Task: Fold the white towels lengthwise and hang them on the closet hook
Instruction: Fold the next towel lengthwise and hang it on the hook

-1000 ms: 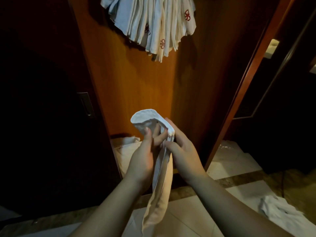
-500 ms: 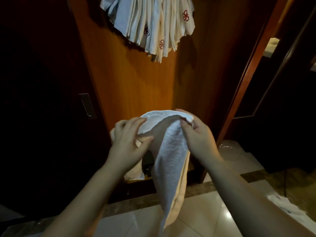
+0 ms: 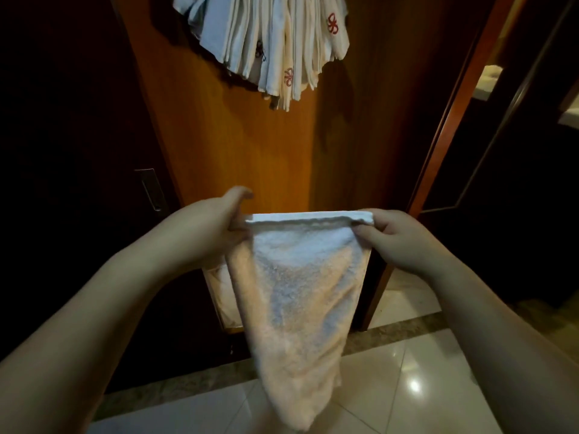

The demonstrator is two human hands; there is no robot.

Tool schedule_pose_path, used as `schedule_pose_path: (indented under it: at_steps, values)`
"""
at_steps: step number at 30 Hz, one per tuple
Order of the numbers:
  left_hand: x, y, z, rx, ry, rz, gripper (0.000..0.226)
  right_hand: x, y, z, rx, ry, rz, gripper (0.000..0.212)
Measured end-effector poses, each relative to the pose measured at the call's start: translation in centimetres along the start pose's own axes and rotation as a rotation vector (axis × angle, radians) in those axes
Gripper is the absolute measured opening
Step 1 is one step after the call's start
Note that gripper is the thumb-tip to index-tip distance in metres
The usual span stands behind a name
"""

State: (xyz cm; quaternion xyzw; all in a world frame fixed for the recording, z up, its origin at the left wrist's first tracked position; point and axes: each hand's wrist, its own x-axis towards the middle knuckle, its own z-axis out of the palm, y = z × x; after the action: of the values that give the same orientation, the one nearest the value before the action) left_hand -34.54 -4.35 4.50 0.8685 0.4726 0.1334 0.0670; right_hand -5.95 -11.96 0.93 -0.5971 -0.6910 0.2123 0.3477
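while the closet panel (image 3: pixel 250 151) already carries a crowded bunch of hung towels (image 3: pixel 275 42), the white towel (image 3: pixel 297 292) hangs stretched between left hand (image 3: pixel 216 227) and right hand (image 3: pixel 398 236), each pinching a top corner; either loose pinch could drop it, skewing the fold

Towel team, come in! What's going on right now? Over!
Left hand and right hand pinch white towel top corners. Towel spread flat, unhung. Hanging towels above; nothing between.
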Motion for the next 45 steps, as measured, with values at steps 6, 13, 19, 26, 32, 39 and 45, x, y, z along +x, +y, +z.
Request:
schedule_pose_path:
  at_steps: [6, 13, 19, 26, 32, 39, 45]
  values:
    - [-0.6, 1.8, 0.5, 0.126, 0.233, 0.118, 0.005, -0.6, 0.7, 0.4, 0.144, 0.086, 0.019, 0.023]
    - [-1.1, 0.2, -0.4, -0.676, -0.049, -0.049, 0.014, -0.8, 2.0, -0.2, 0.359, 0.168, 0.083, 0.027]
    - [-1.0, 0.4, 0.1, -1.403, 0.18, 0.019, 0.018, 0.3, 0.1, -0.9, 0.716, 0.235, 0.021, 0.025]
    - [-1.5, 2.4, 2.2, -1.647, -0.087, -0.13, 0.03, 0.6, -0.5, -0.7, 0.801, 0.318, 0.011, 0.026]
    - [-1.6, 3.2, 3.2, -1.673, -0.011, -0.238, 0.029, 0.1, 2.0, 0.7, 0.981, 0.251, 0.117, 0.044]
    - [-2.9, 3.8, 5.4, -1.542, 0.017, -0.253, 0.034, -1.9, 3.1, 1.9, 0.977, 0.175, 0.164, 0.049]
    - [-3.0, 3.1, 6.9, -1.628, 0.061, -0.247, 0.027, -3.4, 3.6, 1.4, 1.051, -0.239, 0.201, 0.061]
